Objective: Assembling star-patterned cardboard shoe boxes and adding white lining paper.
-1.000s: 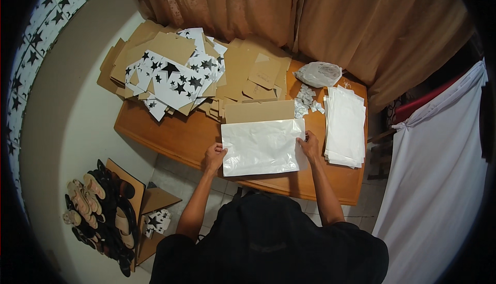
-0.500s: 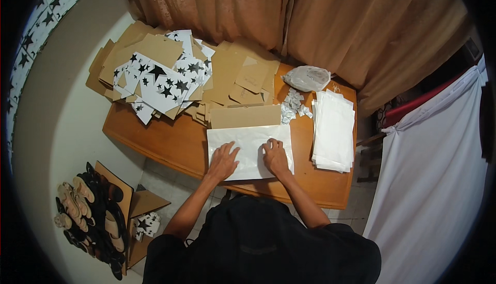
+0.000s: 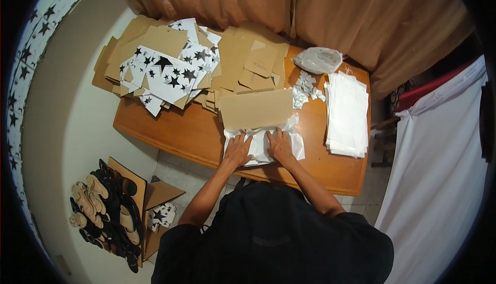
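A sheet of white paper [image 3: 262, 154], creased and bunched, lies in front of an upright or slanting brown cardboard panel [image 3: 256, 108] at the middle of the table. Its right corner and far edge stick up. My left hand [image 3: 238, 151] presses down on the left part of the sheet, fingers stretched forward near the foot of the panel. On the right part, my right hand [image 3: 280, 147] does the same, with its fingers apart. Whatever lies under the paper is hidden, so I cannot tell whether the panel belongs to a box.
Cut cardboard pieces [image 3: 146, 41] and star-printed white sheets [image 3: 168, 77] are heaped at the left. Small pale packets [image 3: 304, 89], a clear plastic bag [image 3: 318, 60] and a white paper stack [image 3: 347, 116] lie right on the wooden table [image 3: 170, 129]. A shoe rack [image 3: 111, 211] stands lower left.
The white paper was smooth and flat; now it is pushed down and crumpled, with more of the cardboard panel showing. Both hands have moved forward over it, and the whole view has shifted slightly.
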Demonstrator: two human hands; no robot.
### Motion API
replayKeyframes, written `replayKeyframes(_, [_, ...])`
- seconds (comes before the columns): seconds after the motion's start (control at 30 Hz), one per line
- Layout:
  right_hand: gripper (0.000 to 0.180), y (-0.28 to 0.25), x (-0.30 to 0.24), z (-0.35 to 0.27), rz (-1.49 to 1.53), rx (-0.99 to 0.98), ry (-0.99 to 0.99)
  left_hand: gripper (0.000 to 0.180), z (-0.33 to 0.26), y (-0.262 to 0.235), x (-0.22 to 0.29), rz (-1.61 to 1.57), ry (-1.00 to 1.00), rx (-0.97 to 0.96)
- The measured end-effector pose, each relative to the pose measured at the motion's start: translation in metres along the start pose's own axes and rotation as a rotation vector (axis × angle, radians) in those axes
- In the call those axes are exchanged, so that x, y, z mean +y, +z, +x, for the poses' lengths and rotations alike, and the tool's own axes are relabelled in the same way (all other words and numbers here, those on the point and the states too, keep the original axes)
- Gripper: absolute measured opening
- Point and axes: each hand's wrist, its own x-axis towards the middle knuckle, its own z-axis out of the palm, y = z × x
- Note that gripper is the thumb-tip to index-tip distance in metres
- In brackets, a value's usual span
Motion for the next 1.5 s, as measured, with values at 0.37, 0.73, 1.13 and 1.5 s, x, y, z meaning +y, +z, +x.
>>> replayKeyframes(0.37, [0.077,0.031,0.015,0.017,0.188,-0.407,0.173,0.058,0.017,0.057,-0.028,0.032,0.07,-0.021])
replayKeyframes(0.73, [0.038,0.001,0.003,0.017,0.174,-0.52,0.153,0.048,0.015,0.053,-0.016,-0.047,-0.041,-0.16])
replayKeyframes(1.13, [0.058,0.044,0.028,0.008,0.027,-0.411,0.204,0.075,0.026,0.052,-0.011,-0.168,-0.276,-0.429])
replayKeyframes(1.5, [0.061,0.06,0.031,0.008,-0.055,-0.509,0.172,0.079,0.028,0.056,0.001,-0.108,-0.342,-0.412])
